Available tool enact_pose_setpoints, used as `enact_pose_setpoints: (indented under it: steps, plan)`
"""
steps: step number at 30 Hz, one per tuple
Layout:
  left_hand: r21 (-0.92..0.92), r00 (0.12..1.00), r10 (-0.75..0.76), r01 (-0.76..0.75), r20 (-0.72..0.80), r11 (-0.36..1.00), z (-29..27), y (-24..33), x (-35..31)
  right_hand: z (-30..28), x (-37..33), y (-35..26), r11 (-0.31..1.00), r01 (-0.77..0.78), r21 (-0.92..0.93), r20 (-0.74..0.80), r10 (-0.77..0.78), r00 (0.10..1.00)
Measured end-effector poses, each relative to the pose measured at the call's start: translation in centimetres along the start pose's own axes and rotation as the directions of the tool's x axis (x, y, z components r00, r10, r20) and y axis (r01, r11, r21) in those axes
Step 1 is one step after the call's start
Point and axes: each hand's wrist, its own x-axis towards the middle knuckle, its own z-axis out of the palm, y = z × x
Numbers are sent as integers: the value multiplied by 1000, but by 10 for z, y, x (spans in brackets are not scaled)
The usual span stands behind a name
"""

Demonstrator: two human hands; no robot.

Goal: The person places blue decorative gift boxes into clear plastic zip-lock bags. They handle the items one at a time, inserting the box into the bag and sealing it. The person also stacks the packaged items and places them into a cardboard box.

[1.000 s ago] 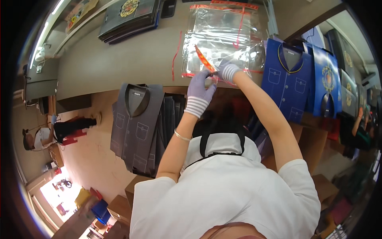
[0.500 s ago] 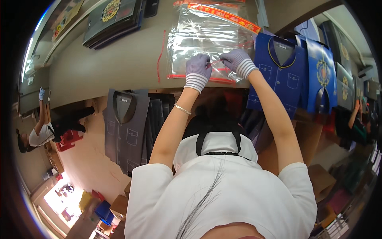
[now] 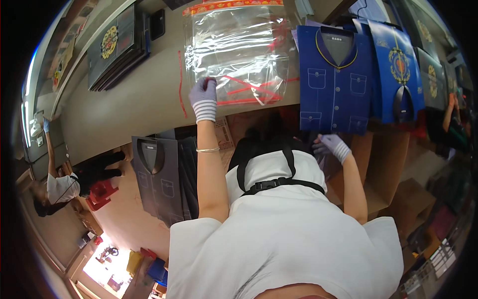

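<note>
A stack of clear plastic bags [image 3: 234, 47] lies on the table in front of me, with loose red strips [image 3: 254, 87] over its near part. My left hand [image 3: 204, 93], in a thin purplish glove with a striped cuff, rests at the stack's near left corner with its fingers curled closed. A dark red bit shows at its fingertips, too small to name. My right hand [image 3: 332, 146], gloved alike, is off the table, just below the blue shirt-shaped paper bag [image 3: 338, 82]. Its fingers are slightly apart and nothing shows in them.
Dark grey shirt-shaped bags [image 3: 157, 174] hang below the table edge at left. Another blue bag with a crest [image 3: 398, 74] is at right. Dark folders [image 3: 117, 47] and a phone [image 3: 157, 24] lie at far left. Cardboard boxes [image 3: 393, 169] stand at lower right; a co-worker [image 3: 62, 189] is at left.
My hands, together over a red strip on the bags before, have parted. The right has drawn back below the table edge; the left stays at the stack.
</note>
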Motion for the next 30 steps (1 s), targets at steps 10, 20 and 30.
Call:
enact_pose_setpoints:
  steps: [10,20,30]
  plan:
    - [-422,965,-197,108,-174,900,17,34,29,-15,54,36,658,639,-398,-599,-714,362]
    - [-249,870,108,-254,-480,935,-48,54,15,-54,-20,14,657,652,-377,-766,-617,179]
    - [378,875,138,-337,465,862,-4,-34,-32,-13,-222,84,717,508,477,-416,-325,849]
